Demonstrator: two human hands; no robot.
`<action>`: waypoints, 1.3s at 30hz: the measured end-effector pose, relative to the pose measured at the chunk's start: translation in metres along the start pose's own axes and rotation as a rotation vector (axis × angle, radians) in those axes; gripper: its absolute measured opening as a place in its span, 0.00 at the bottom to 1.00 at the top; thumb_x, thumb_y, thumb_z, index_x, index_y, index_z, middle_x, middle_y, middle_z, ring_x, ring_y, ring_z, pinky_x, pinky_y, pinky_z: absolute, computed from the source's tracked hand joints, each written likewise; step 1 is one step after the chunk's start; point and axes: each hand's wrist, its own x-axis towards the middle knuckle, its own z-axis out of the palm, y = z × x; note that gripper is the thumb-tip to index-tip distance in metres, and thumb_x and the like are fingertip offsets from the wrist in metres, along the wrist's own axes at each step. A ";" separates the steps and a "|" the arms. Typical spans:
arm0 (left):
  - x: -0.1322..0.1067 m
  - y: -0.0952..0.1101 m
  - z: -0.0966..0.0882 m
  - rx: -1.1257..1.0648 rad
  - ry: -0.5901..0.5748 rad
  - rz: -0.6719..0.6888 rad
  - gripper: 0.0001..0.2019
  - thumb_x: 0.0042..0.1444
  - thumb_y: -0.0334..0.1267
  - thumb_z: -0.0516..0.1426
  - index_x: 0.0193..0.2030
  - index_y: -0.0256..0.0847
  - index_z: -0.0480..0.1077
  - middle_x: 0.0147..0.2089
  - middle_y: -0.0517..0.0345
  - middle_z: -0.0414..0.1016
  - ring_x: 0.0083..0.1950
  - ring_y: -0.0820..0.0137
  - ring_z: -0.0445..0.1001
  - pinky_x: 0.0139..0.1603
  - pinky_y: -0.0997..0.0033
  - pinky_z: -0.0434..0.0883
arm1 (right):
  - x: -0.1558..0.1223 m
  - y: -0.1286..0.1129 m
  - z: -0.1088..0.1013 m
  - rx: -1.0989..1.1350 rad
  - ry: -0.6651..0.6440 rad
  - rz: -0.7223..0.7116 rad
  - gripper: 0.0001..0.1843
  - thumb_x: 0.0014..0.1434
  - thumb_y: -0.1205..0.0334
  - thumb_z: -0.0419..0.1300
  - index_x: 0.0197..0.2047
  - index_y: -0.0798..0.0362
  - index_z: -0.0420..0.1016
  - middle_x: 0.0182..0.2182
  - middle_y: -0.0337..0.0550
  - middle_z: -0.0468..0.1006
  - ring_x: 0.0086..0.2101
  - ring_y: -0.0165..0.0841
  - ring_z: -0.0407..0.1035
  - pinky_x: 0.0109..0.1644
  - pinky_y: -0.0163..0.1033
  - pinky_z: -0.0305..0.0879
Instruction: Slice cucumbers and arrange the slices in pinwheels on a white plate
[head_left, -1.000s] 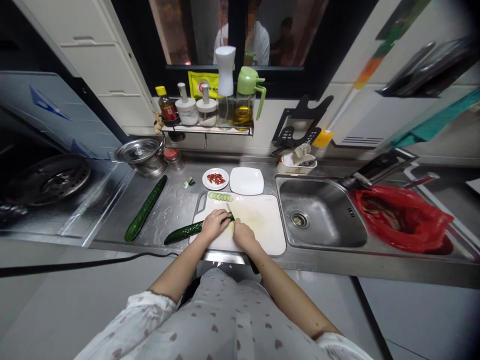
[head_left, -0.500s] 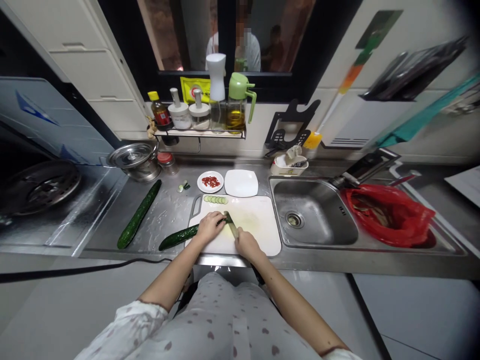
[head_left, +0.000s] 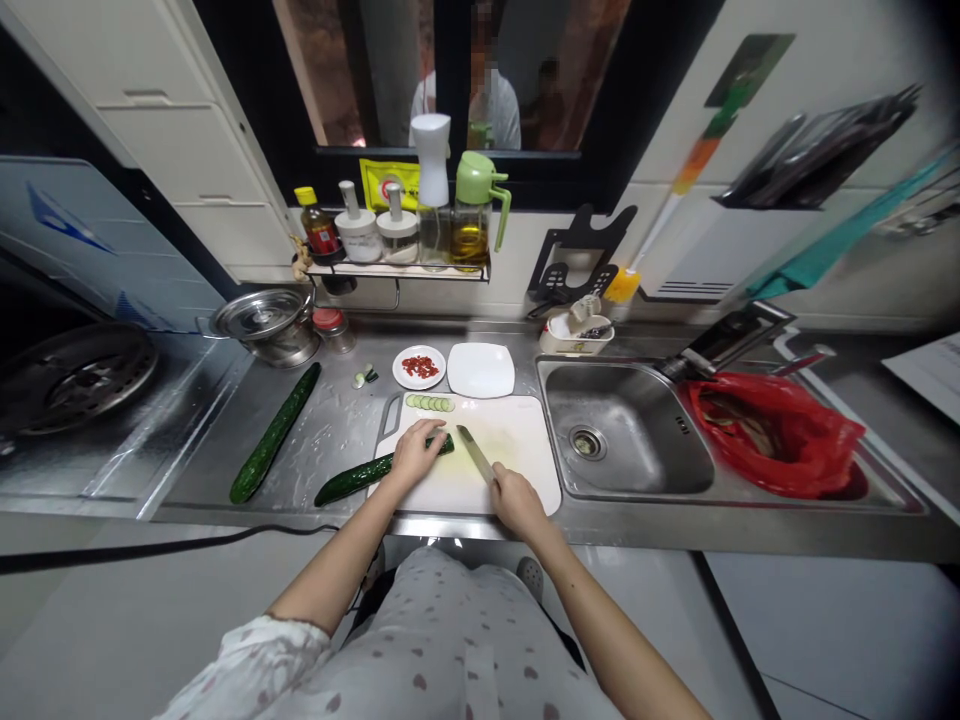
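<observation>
A dark green cucumber (head_left: 352, 479) lies across the left edge of the white cutting board (head_left: 517, 440). My left hand (head_left: 415, 455) rests on it, fingers curled over its cut end. My right hand (head_left: 516, 500) is closed round the handle of a knife (head_left: 475, 453), whose blade points up and left, a little to the right of the cucumber's end and apart from it. A row of several thin cucumber slices (head_left: 431, 403) sits at the board's far edge.
A second whole cucumber (head_left: 274, 433) lies on the steel counter to the left, near a lidded pot (head_left: 262, 322). Behind the board are a small dish of red chilli (head_left: 419, 366) and an empty white plate (head_left: 481, 369). A sink (head_left: 622, 432) and red bag (head_left: 776, 432) are on the right.
My right hand has drawn the knife away from the cucumber's end, back and to the right. My left hand has stayed on the cucumber.
</observation>
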 end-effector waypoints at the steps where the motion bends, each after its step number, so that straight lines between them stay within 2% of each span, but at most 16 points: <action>1: 0.002 0.001 0.001 -0.062 0.018 -0.012 0.14 0.60 0.41 0.54 0.51 0.43 0.73 0.52 0.51 0.75 0.54 0.63 0.72 0.57 0.61 0.68 | -0.001 0.002 0.000 0.022 0.015 -0.007 0.09 0.64 0.66 0.47 0.44 0.53 0.66 0.38 0.47 0.76 0.37 0.34 0.69 0.36 0.35 0.51; 4: 0.008 0.008 0.006 -0.335 0.058 -0.095 0.16 0.59 0.43 0.55 0.52 0.41 0.72 0.51 0.49 0.76 0.52 0.64 0.73 0.54 0.63 0.70 | -0.004 0.007 -0.002 0.119 0.062 -0.040 0.07 0.64 0.64 0.47 0.41 0.53 0.65 0.34 0.44 0.75 0.35 0.33 0.67 0.35 0.34 0.50; 6: 0.010 0.014 0.011 -0.562 0.041 -0.199 0.18 0.59 0.45 0.56 0.53 0.41 0.70 0.49 0.49 0.76 0.50 0.66 0.74 0.51 0.65 0.71 | -0.005 0.008 -0.002 0.215 0.091 -0.069 0.07 0.63 0.63 0.48 0.39 0.52 0.65 0.31 0.42 0.74 0.33 0.32 0.66 0.34 0.33 0.51; 10: 0.008 0.026 0.020 -0.990 -0.125 -0.421 0.20 0.59 0.46 0.57 0.55 0.42 0.67 0.47 0.50 0.76 0.44 0.70 0.76 0.45 0.67 0.73 | -0.007 0.005 -0.005 0.413 0.134 -0.093 0.06 0.61 0.60 0.48 0.36 0.51 0.64 0.24 0.37 0.70 0.27 0.31 0.63 0.31 0.32 0.51; 13: 0.003 0.032 0.023 -1.184 -0.220 -0.499 0.18 0.58 0.46 0.58 0.53 0.42 0.68 0.47 0.50 0.75 0.41 0.73 0.76 0.45 0.67 0.74 | -0.008 0.003 -0.008 0.508 0.155 -0.103 0.07 0.59 0.58 0.49 0.33 0.51 0.64 0.21 0.34 0.67 0.25 0.30 0.61 0.29 0.32 0.51; 18: -0.001 0.033 0.023 -1.252 -0.289 -0.505 0.17 0.52 0.42 0.64 0.47 0.40 0.70 0.46 0.51 0.76 0.43 0.72 0.75 0.50 0.64 0.72 | -0.007 0.003 -0.007 0.604 0.149 -0.136 0.08 0.58 0.57 0.51 0.33 0.51 0.65 0.20 0.33 0.65 0.24 0.29 0.59 0.28 0.31 0.52; 23: 0.000 0.033 0.022 -1.275 -0.292 -0.521 0.16 0.47 0.40 0.67 0.39 0.37 0.70 0.42 0.52 0.76 0.42 0.71 0.75 0.52 0.64 0.71 | -0.007 0.004 -0.006 0.723 0.107 -0.119 0.09 0.57 0.54 0.52 0.34 0.51 0.65 0.19 0.32 0.64 0.23 0.28 0.59 0.26 0.30 0.54; 28: 0.002 0.033 0.020 -1.220 -0.300 -0.510 0.15 0.47 0.42 0.67 0.36 0.37 0.69 0.35 0.57 0.74 0.38 0.73 0.73 0.50 0.66 0.71 | -0.007 0.005 -0.008 0.800 0.093 -0.121 0.10 0.56 0.54 0.53 0.36 0.52 0.67 0.19 0.32 0.65 0.21 0.27 0.59 0.24 0.30 0.55; 35: 0.005 0.035 0.020 -1.203 -0.284 -0.507 0.16 0.46 0.43 0.67 0.34 0.37 0.69 0.32 0.59 0.73 0.36 0.74 0.72 0.48 0.68 0.71 | -0.005 0.006 -0.006 0.839 0.099 -0.110 0.12 0.56 0.53 0.53 0.37 0.52 0.68 0.19 0.31 0.65 0.19 0.26 0.59 0.23 0.29 0.54; 39: 0.007 0.034 0.022 -1.248 -0.228 -0.556 0.14 0.47 0.41 0.67 0.33 0.38 0.68 0.30 0.60 0.71 0.33 0.76 0.72 0.48 0.68 0.72 | -0.007 0.006 -0.006 0.887 0.097 -0.076 0.13 0.56 0.51 0.53 0.37 0.51 0.66 0.17 0.29 0.62 0.16 0.26 0.57 0.20 0.30 0.52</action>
